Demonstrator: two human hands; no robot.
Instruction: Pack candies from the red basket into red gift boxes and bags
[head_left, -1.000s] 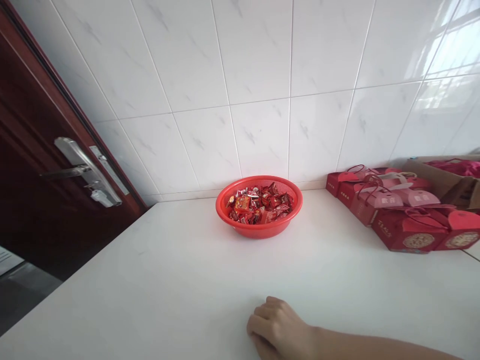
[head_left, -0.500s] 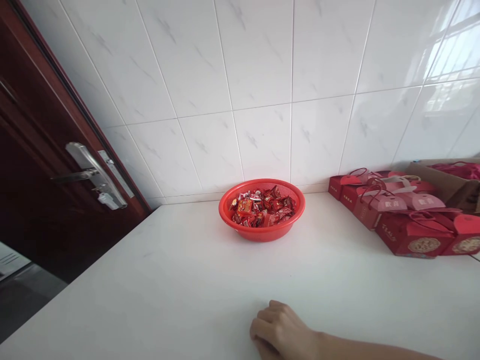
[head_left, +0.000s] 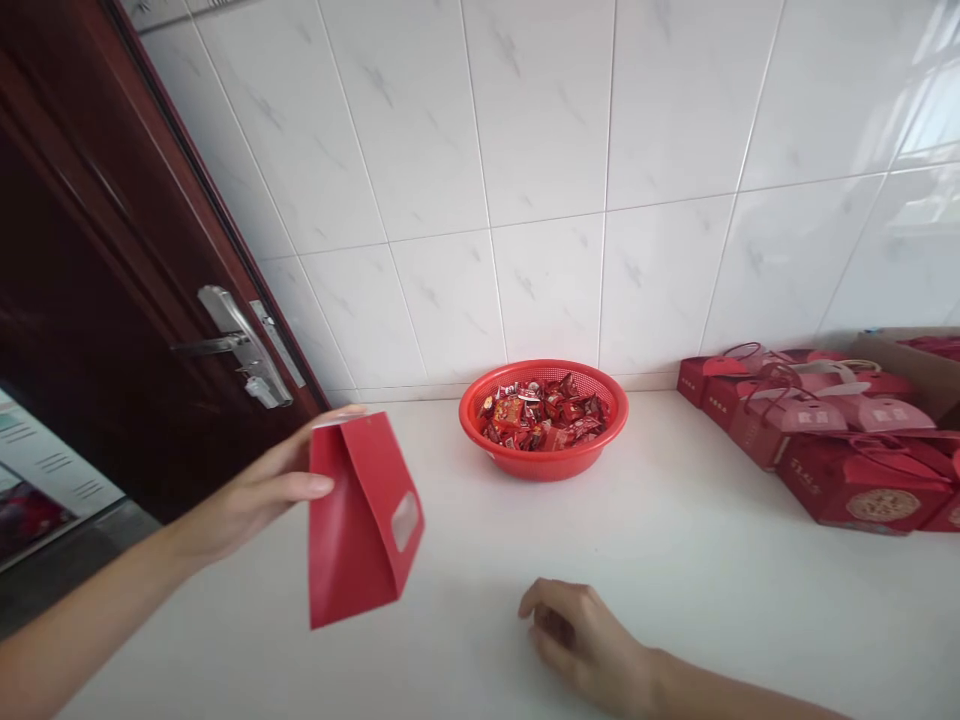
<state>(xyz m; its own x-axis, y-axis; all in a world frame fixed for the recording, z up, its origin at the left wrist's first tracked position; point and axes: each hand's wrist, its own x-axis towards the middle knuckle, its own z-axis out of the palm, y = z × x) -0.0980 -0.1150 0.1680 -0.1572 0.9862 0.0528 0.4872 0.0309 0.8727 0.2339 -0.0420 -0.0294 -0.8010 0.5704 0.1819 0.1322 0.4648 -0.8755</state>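
Note:
My left hand (head_left: 262,490) is raised above the left part of the white table, gripping a red folded card box (head_left: 352,530) between thumb and fingers. The box hangs tilted and has a small pale window on one side. My right hand (head_left: 589,645) rests near the table's front, its fingers curled; whether something dark lies inside the curl cannot be made out. Beyond both hands a red plastic basket (head_left: 544,465) holds several red-wrapped candies (head_left: 555,412).
Several red and pink gift boxes (head_left: 862,490) with cord handles stand on the white table (head_left: 660,500) at the right. Behind them is a cardboard box (head_left: 892,357). A tiled wall (head_left: 547,270) borders the back, and a dark red door (head_left: 142,280) is at the left.
My left hand has come into view at the left with the red box in it. The fingers of my right hand have loosened a little. The view has shifted to the left.

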